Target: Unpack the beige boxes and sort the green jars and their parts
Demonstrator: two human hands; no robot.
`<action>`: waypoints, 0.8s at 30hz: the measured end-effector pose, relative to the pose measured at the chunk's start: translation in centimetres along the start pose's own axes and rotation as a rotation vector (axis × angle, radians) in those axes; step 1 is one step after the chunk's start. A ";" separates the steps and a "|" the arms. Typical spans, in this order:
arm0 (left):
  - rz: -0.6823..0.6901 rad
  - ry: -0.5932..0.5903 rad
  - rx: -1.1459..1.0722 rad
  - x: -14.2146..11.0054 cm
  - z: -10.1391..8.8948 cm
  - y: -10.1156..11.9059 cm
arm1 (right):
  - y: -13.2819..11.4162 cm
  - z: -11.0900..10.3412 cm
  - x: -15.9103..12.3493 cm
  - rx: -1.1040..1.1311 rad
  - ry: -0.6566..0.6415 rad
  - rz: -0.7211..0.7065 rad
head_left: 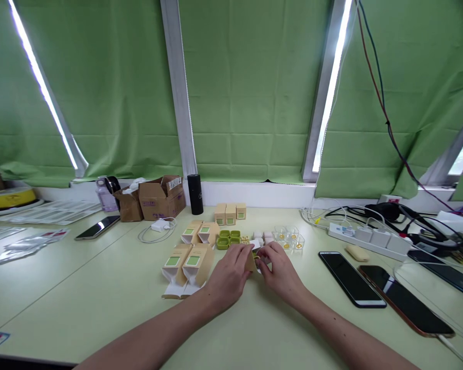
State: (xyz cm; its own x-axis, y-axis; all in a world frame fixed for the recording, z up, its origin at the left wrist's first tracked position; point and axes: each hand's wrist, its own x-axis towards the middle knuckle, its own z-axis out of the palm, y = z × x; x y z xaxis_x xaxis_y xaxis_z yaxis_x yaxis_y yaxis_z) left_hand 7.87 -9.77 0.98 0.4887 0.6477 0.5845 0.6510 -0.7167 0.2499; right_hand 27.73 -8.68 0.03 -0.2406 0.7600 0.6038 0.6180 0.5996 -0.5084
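My left hand (229,275) is closed round a small brown cardboard box (250,263) with a white inside. At its open end, the bent fingers of my right hand (280,270) pinch close to a small olive-green piece; what they grip is mostly hidden. Left of my hands lie open boxes (196,264) with green labels, their flaps spread. More open boxes (208,234) lie behind these. Just beyond my hands are green square cups (223,242), small yellow pieces (245,239), pale pink pieces (268,237) and clear cups with gold centres (289,236).
Closed small boxes (230,213) stand farther back, near a black cylinder (195,194) and larger cartons (162,198). A white cable (160,226) lies left. Phones (351,277) and a power strip (370,239) with tangled cables occupy the right side.
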 end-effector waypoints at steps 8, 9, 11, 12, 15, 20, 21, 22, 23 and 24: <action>0.037 -0.021 0.143 0.0 -0.3 0.2 | 0.5 0.6 0.1 0.172 0.051 0.094; 0.033 -0.009 0.150 0.1 -0.4 0.1 | 0.6 0.6 0.2 0.221 0.056 0.115; 0.022 0.017 0.153 0.1 -0.5 -0.1 | 0.8 0.5 0.2 0.335 0.067 0.165; 0.017 0.025 0.151 0.2 -0.5 -0.1 | 0.9 0.5 0.3 0.386 0.074 0.193; 0.001 0.034 0.146 0.2 -0.6 -0.3 | 1.4 0.5 0.5 0.487 0.088 0.277; -0.035 0.066 0.114 0.4 -0.8 -0.3 | 1.9 0.0 1.2 0.612 0.156 0.367; -0.045 0.078 0.116 0.5 -0.9 -0.3 | 2.0 -0.3 1.4 0.643 0.176 0.381; -0.056 0.093 0.122 0.6 -1.0 -0.4 | 2.1 -0.5 1.6 0.670 0.195 0.394; -0.071 0.109 0.128 0.6 -1.1 -0.6 | 2.2 -0.8 1.8 0.690 0.211 0.406; -0.087 0.124 0.130 0.7 -1.3 -0.7 | 2.3 -1.1 2.0 0.700 0.223 0.416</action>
State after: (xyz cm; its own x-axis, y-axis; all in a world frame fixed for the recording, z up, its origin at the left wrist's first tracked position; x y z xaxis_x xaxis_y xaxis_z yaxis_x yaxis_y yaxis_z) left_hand 7.02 -9.14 2.18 0.3573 0.6632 0.6577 0.7613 -0.6148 0.2063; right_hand 29.53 -6.07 0.72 0.1028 0.9300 0.3529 -0.0008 0.3549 -0.9349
